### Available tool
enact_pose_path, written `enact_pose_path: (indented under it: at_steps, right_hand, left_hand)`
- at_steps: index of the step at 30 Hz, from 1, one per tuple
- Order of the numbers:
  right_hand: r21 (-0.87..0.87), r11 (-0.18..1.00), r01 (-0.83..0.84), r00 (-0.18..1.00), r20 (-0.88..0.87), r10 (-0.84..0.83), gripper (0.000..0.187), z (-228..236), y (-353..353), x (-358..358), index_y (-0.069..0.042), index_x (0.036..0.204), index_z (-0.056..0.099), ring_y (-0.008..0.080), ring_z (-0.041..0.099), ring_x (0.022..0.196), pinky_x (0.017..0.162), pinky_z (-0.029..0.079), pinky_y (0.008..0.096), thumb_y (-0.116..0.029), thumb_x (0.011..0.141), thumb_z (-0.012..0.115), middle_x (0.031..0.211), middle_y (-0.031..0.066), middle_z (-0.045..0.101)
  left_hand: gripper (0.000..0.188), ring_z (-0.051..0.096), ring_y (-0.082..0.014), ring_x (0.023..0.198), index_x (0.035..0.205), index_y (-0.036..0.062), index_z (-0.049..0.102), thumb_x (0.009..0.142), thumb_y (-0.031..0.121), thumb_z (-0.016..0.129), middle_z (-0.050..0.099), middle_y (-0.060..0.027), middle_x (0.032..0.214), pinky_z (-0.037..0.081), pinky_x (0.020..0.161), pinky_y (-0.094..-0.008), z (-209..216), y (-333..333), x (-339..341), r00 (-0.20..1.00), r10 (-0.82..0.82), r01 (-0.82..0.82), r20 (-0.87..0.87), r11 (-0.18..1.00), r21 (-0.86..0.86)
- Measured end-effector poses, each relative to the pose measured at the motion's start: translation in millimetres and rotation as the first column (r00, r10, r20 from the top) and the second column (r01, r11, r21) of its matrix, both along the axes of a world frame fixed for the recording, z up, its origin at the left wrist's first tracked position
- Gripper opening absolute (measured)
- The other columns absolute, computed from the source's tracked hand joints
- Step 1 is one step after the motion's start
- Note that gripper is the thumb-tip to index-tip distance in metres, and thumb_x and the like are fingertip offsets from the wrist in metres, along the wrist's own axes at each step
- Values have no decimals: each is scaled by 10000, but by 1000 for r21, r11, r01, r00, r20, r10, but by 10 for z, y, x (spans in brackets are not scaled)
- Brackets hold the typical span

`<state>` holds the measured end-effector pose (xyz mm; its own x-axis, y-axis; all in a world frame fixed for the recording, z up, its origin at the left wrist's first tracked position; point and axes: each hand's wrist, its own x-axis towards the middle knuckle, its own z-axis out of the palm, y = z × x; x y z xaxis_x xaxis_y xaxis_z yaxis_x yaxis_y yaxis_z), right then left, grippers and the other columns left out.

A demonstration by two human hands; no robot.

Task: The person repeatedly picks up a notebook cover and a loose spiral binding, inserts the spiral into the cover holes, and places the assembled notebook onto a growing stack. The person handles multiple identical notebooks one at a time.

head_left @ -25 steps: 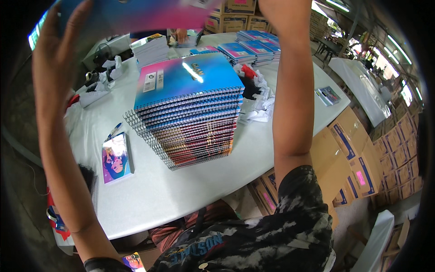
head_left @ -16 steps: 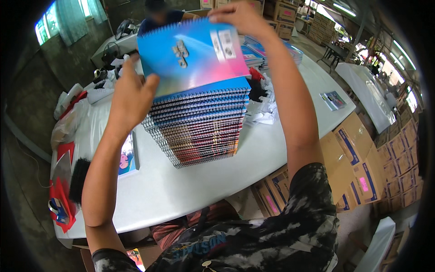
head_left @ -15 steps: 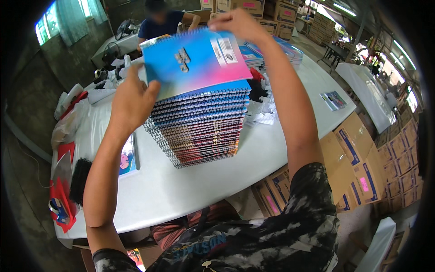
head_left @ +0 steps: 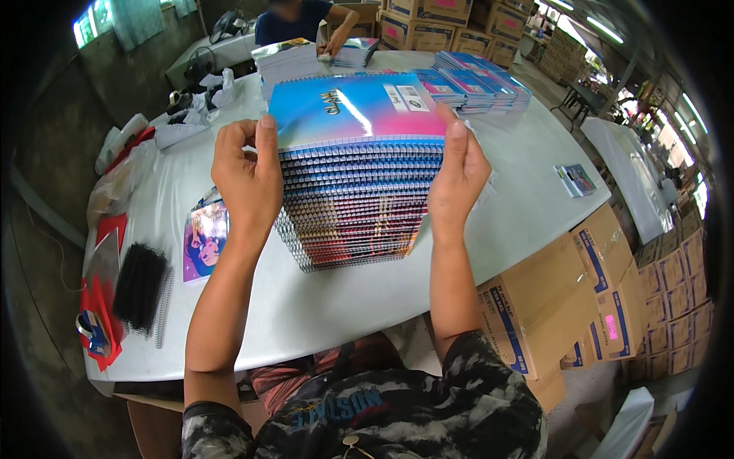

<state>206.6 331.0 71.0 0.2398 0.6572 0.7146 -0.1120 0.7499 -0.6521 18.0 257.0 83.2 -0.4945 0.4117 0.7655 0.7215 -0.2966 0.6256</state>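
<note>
A tall stack of spiral notebooks [head_left: 359, 203] stands on the white table in front of me, wire bindings and page edges facing me in layers. On top lies a blue and pink spiral notebook [head_left: 336, 115], back cover up, with a white label at its far right and glare across its middle. My left hand [head_left: 248, 172] grips its left edge, thumb up and fingers curled. At the right edge my right hand [head_left: 459, 176] closes on the same notebook, thumb up, its other fingers partly hidden.
Beside the stack's left lie a notebook with a cartoon cover [head_left: 205, 241] and black wire spirals [head_left: 140, 283]. Far off are more notebook piles [head_left: 478, 84] and a co-worker's hand [head_left: 334, 44]. A tape dispenser [head_left: 93, 334] rests at the left edge; cardboard boxes [head_left: 543, 298] stand right.
The top notebook has gone from tilted to lying level on the stack. My right hand has come down from its far edge to the right side; my left stays at the left side.
</note>
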Motion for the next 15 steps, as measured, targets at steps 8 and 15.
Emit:
enact_pose_path:
  at_steps: [8, 15]
  right_hand:
    - [25, 976, 215, 977, -25, -214, 162, -110, 65, -126, 15, 894, 648, 165, 562, 855, 801, 430, 273, -134, 872, 589, 902, 78, 640]
    - [59, 967, 249, 967, -66, -245, 232, -166, -83, -79, 5, 1087, 576, 135, 570, 865, 740, 459, 255, -127, 899, 539, 1004, 93, 605]
  left_hand:
    - [190, 431, -47, 548, 883, 12, 524, 849, 164, 632, 497, 6, 623, 361, 504, -196, -57, 49, -25, 988, -108, 96, 113, 989, 110]
    - [198, 484, -69, 603, 992, 5, 552, 833, 114, 596, 561, -33, 677, 411, 530, -208, -225, -175, -600, 997, 39, -46, 74, 995, 92]
